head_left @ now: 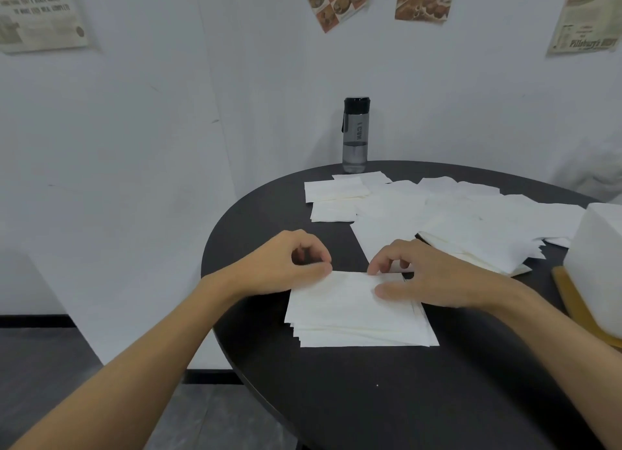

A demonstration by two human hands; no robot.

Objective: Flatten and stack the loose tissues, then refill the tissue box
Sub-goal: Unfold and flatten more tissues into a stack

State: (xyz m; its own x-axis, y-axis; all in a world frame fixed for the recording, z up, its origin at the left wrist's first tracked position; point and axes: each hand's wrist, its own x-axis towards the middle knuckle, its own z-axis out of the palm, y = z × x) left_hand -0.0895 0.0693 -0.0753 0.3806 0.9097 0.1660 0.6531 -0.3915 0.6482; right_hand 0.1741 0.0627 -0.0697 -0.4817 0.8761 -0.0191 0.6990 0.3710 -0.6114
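The round black table shows a bare stretch of top closest to the person, and two bare forearms reach in over it. Just under both hands lies a stack of flat white paper tissues. It is square-cut, and its near edges are slightly stepped so that several layers show.

The left hand sits at the stack's far left corner. Its thumb and forefinger are curled together and pinch the corner of the top sheet, with the other fingers tucked in. The right hand lies over the stack's far right part and hides that corner. Its thumb rests flat on the top sheet and its curled fingers meet the sheet's far edge, so it holds the same sheet.

Just beyond the right hand's knuckles is a rougher pile of white tissues, its edges fanned and uneven. To the right of the right hand stands a white tissue box on a tan wooden base. The frame edge cuts it off, so its opening cannot be seen.

Farther out, beyond both hands, loose white tissues overlap across the far side of the table. Most lie flat, and a few look creased. Past them, roughly in line with the gap between the hands, an upright grey translucent water bottle with a black cap stands at the far rim. Behind it, paper food posters hang on a pale wall.
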